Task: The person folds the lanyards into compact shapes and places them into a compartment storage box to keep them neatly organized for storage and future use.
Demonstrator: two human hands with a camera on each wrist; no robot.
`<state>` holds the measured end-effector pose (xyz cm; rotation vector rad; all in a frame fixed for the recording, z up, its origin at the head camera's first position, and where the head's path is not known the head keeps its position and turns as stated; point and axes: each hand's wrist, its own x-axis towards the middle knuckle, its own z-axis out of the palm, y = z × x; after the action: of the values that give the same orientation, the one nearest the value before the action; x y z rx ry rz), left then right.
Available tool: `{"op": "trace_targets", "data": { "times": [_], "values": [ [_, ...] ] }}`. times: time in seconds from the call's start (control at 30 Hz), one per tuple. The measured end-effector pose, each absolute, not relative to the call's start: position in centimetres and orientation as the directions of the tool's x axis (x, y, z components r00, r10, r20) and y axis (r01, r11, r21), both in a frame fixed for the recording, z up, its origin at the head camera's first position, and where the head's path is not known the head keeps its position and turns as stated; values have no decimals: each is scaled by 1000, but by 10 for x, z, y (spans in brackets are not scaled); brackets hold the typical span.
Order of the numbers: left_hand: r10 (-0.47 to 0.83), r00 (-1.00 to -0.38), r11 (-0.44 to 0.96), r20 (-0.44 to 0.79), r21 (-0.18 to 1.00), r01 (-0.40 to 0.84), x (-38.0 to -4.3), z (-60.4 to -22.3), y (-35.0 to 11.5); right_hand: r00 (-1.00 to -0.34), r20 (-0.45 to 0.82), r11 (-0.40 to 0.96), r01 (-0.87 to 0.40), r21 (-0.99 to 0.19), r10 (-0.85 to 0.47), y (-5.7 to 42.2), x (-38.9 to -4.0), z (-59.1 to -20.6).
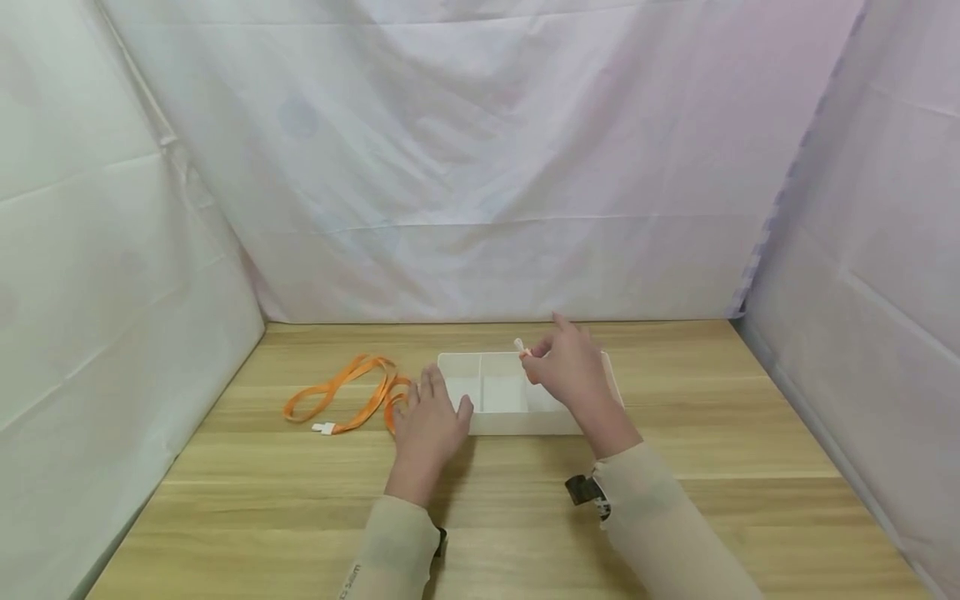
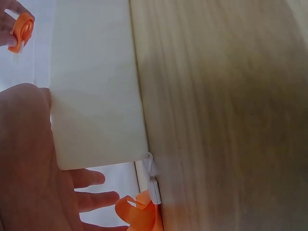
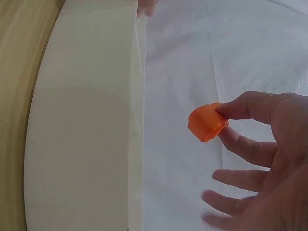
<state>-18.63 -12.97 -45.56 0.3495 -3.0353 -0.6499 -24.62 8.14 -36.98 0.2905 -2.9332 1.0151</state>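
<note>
A rolled orange strap [image 3: 206, 122], mostly hidden in the head view, is pinched by the right hand [image 1: 573, 367] toward the twelve o'clock edge of the white divided box [image 1: 525, 423], obscuring its right compartments. The left hand [image 1: 431, 421], fingers spread, rests at its nine o'clock end, partly covering a loose orange lanyard [image 2: 142, 217] on the counter [image 1: 510, 517].

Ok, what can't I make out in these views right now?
Box, right end inside: head view, partly behind the right hand.
Loose strap: left wrist view, cut off by the bottom edge.
Sleeve lettering: head view, too small to read surely.
Right hand's lower fingertips: right wrist view, blurred.
</note>
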Motion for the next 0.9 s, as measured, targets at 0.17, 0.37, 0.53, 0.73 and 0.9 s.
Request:
{"op": "trace_targets", "data": {
  "times": [0.17, 0.37, 0.53, 0.73, 0.9],
  "values": [
    [-217, -976, 885, -36, 414, -212, -185, -454, -131, -980, 77, 732, -188, -655, -183, 86, -245, -374],
    [-220, -975, 888, -37, 406, -216, -181, -453, -131, -972, 128, 798, -237, -554, -199, 89, -243, -381],
    [-222, -975, 887, -25, 409, -212, -181, -452, -131, -973, 141, 845, -229, -483, -183, 93, -244, -386],
    [-220, -974, 886, -46, 408, -220, -180, -450, -131, -986, 85, 843, -169, -510, -147, 95, -242, -393],
    [-231, -971, 878, -65, 415, -237, -179, -449, -131, -984, 87, 849, -177, -497, -155, 97, -243, -403]
  ]
}}
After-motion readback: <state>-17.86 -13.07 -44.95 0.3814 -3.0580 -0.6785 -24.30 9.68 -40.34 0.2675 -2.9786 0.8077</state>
